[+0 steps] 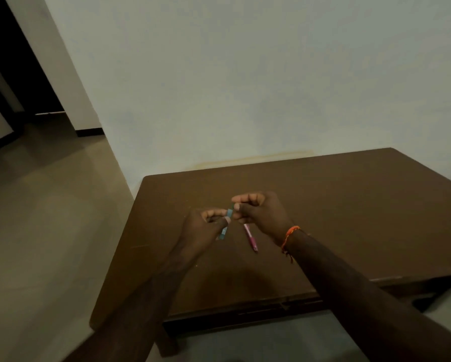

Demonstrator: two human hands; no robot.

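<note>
Over the middle of a brown wooden table (349,205), both my hands hold a slim blue pen (223,232). My left hand (202,229) pinches its lower part between thumb and fingers. My right hand (261,212), with an orange thread band on the wrist, curls its fingers round the pen's upper end (229,212). The pen's middle is hidden by my fingers. A pink pen (251,237) lies on the table just below my right hand, partly covered by it.
The table stands against a pale wall (245,74). Its left and front edges drop to a light tiled floor (49,218). A dark doorway (12,61) lies at the far left.
</note>
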